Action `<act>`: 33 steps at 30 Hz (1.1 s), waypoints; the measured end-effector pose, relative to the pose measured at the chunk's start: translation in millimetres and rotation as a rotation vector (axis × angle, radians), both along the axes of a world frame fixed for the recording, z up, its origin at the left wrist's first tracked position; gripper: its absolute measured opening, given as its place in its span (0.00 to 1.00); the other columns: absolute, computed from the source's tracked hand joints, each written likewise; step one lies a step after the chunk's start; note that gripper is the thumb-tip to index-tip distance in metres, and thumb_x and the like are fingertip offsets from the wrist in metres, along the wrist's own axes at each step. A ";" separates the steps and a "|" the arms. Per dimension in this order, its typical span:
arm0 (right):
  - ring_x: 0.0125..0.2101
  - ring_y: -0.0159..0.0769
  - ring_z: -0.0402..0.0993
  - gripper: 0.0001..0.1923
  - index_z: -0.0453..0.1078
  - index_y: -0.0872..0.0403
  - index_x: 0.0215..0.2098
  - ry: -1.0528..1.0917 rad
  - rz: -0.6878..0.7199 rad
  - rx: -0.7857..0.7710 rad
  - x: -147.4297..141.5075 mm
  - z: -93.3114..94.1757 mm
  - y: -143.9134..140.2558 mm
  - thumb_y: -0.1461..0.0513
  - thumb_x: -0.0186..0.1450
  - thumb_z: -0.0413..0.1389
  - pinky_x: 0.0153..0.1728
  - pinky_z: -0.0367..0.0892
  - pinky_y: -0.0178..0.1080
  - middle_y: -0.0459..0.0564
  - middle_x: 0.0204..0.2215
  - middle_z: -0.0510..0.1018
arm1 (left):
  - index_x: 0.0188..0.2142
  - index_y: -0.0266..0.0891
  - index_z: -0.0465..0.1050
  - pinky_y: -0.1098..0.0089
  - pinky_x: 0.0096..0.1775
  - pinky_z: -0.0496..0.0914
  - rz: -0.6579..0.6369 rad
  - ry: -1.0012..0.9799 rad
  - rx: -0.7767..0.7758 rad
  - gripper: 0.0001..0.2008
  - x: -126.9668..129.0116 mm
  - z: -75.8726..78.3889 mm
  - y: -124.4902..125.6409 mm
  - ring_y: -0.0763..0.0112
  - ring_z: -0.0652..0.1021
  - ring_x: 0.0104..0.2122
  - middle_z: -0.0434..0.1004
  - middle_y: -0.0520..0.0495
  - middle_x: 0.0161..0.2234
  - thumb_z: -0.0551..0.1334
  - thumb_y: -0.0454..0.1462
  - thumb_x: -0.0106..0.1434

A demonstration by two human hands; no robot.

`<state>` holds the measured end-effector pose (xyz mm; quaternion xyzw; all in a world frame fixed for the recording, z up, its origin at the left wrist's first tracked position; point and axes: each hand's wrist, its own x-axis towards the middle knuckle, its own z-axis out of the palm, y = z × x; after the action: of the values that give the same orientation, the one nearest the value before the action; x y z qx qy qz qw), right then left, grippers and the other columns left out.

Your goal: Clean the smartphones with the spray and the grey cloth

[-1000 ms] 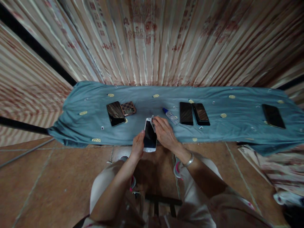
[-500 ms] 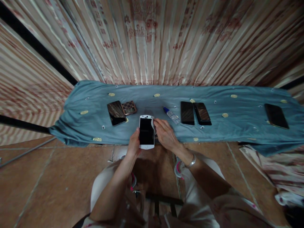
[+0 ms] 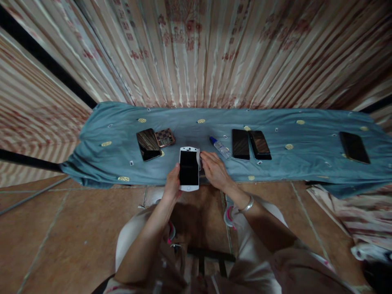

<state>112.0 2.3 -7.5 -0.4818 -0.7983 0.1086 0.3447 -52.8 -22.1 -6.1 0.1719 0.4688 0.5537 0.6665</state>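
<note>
A white smartphone (image 3: 189,168) with a dark screen is held upright over the front edge of the cloth. My left hand (image 3: 173,181) grips its left side, thumb along the edge. At the upper right edge of the phone, my right hand (image 3: 214,168) has its thumb and fingertips pinched together. A pale, thin curved flap (image 3: 198,155) shows at that corner, beside those fingertips. Whether it is a film cannot be made out. Just right of the phone lies a clear bottle with a blue cap (image 3: 219,147).
A blue-green cloth (image 3: 190,130) covers a long low table. On its left lie a black smartphone (image 3: 148,144) and a checkered phone (image 3: 165,138); on its right, dark phones (image 3: 240,144) (image 3: 259,145) and another (image 3: 354,147). A pleated curtain (image 3: 196,61) hangs behind.
The right fingertips have shifted slightly right, away from the phone's edge. The left hand and the smartphone keep nearly the same place. The whole view has moved a little.
</note>
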 end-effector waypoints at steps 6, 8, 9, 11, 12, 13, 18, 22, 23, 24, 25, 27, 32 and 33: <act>0.52 0.44 0.71 0.20 0.70 0.56 0.55 -0.012 0.043 -0.005 -0.5 0.0 -2.5 0.67 0.70 0.43 0.54 0.69 0.52 0.58 0.52 0.76 | 0.34 0.34 0.78 0.61 0.49 0.71 0.018 0.020 0.011 0.22 -2.6 -2.6 0.6 0.57 0.80 0.44 0.82 0.45 0.32 0.70 0.52 0.52; 0.52 0.44 0.71 0.20 0.70 0.56 0.54 -0.018 0.065 -0.006 -3.5 -0.9 -6.2 0.67 0.70 0.43 0.54 0.69 0.51 0.58 0.52 0.76 | 0.35 0.34 0.77 0.62 0.49 0.72 0.030 0.013 0.010 0.21 -5.6 -2.4 1.9 0.58 0.80 0.44 0.82 0.45 0.33 0.69 0.51 0.53; 0.52 0.44 0.71 0.20 0.70 0.56 0.54 -0.019 0.075 -0.004 -5.2 -1.6 -8.2 0.67 0.70 0.43 0.54 0.70 0.51 0.58 0.51 0.76 | 0.35 0.34 0.77 0.63 0.48 0.72 0.035 0.005 0.006 0.20 -7.1 -2.3 2.7 0.59 0.80 0.43 0.82 0.45 0.33 0.69 0.50 0.54; 0.52 0.43 0.70 0.19 0.71 0.58 0.53 -0.015 0.097 0.003 -8.5 -3.4 -12.3 0.67 0.70 0.43 0.54 0.70 0.50 0.59 0.51 0.77 | 0.36 0.33 0.77 0.64 0.47 0.72 0.045 -0.018 -0.008 0.19 -9.8 -1.5 4.3 0.61 0.81 0.40 0.82 0.45 0.33 0.68 0.49 0.56; 0.52 0.43 0.70 0.19 0.71 0.58 0.53 -0.013 0.108 0.007 -10.1 -4.2 -14.3 0.68 0.70 0.43 0.53 0.70 0.49 0.59 0.51 0.77 | 0.36 0.33 0.77 0.64 0.46 0.73 0.053 -0.029 -0.017 0.19 -10.8 -0.7 5.2 0.62 0.81 0.39 0.82 0.45 0.33 0.67 0.48 0.57; 0.52 0.44 0.70 0.19 0.71 0.58 0.53 -0.011 0.117 0.011 -11.8 -5.0 -16.5 0.67 0.70 0.43 0.53 0.70 0.49 0.60 0.51 0.76 | 0.37 0.33 0.77 0.63 0.46 0.73 0.062 -0.040 -0.028 0.18 -11.6 0.4 6.0 0.62 0.81 0.38 0.82 0.45 0.32 0.67 0.48 0.58; 0.53 0.44 0.69 0.19 0.70 0.56 0.53 -0.033 0.153 0.047 -20.7 -5.3 -29.0 0.67 0.70 0.43 0.54 0.70 0.51 0.59 0.52 0.74 | 0.34 0.34 0.76 0.61 0.46 0.75 0.103 -0.123 -0.112 0.15 -13.7 9.9 9.4 0.61 0.82 0.38 0.82 0.44 0.31 0.61 0.45 0.64; 0.55 0.45 0.67 0.19 0.69 0.60 0.54 -0.066 0.204 0.123 -26.9 -3.9 -38.0 0.68 0.70 0.43 0.55 0.70 0.49 0.61 0.53 0.73 | 0.34 0.35 0.76 0.62 0.45 0.75 0.113 -0.213 -0.153 0.14 -15.7 12.6 12.2 0.64 0.82 0.34 0.81 0.47 0.27 0.57 0.43 0.67; 0.55 0.45 0.67 0.19 0.69 0.60 0.54 -0.067 0.220 0.137 -28.1 -4.0 -39.7 0.68 0.70 0.43 0.55 0.70 0.49 0.61 0.53 0.73 | 0.34 0.35 0.77 0.63 0.45 0.75 0.119 -0.230 -0.159 0.15 -16.5 11.9 13.0 0.65 0.81 0.33 0.80 0.48 0.26 0.57 0.43 0.67; 0.55 0.44 0.67 0.19 0.68 0.60 0.55 -0.066 0.236 0.144 -29.1 -4.4 -41.2 0.69 0.70 0.43 0.55 0.70 0.50 0.60 0.54 0.73 | 0.34 0.35 0.77 0.64 0.44 0.75 0.128 -0.244 -0.162 0.15 -17.3 10.9 13.8 0.66 0.81 0.31 0.80 0.48 0.26 0.57 0.43 0.67; 0.55 0.44 0.67 0.19 0.68 0.60 0.56 -0.064 0.249 0.149 -30.0 -5.1 -42.5 0.69 0.70 0.43 0.55 0.70 0.50 0.60 0.54 0.73 | 0.34 0.35 0.77 0.65 0.43 0.75 0.135 -0.258 -0.163 0.15 -18.2 9.7 14.6 0.67 0.80 0.29 0.80 0.49 0.26 0.57 0.43 0.67; 0.54 0.45 0.68 0.19 0.68 0.60 0.56 -0.059 0.274 0.167 -31.6 -6.9 -44.9 0.69 0.70 0.44 0.54 0.71 0.51 0.61 0.54 0.73 | 0.33 0.35 0.77 0.67 0.40 0.74 0.139 -0.285 -0.163 0.15 -19.9 7.6 15.9 0.70 0.79 0.26 0.80 0.49 0.26 0.57 0.43 0.67; 0.55 0.47 0.67 0.19 0.68 0.65 0.55 -0.066 0.334 0.194 -35.3 -9.5 -51.1 0.70 0.69 0.45 0.54 0.71 0.52 0.64 0.52 0.74 | 0.31 0.34 0.76 0.71 0.35 0.72 0.161 -0.325 -0.167 0.15 -20.7 9.4 17.0 0.73 0.76 0.23 0.79 0.49 0.25 0.56 0.41 0.68; 0.55 0.47 0.67 0.19 0.68 0.65 0.55 -0.069 0.343 0.190 -36.0 -9.1 -52.4 0.70 0.69 0.45 0.54 0.71 0.52 0.64 0.52 0.74 | 0.31 0.34 0.76 0.72 0.34 0.72 0.167 -0.324 -0.173 0.16 -20.1 10.7 16.8 0.74 0.76 0.22 0.79 0.49 0.25 0.55 0.40 0.69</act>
<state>76.0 -50.1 -16.6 -0.3075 -0.8867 0.0735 0.3374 -72.9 -5.3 4.6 -0.0166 0.4138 0.5850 0.6973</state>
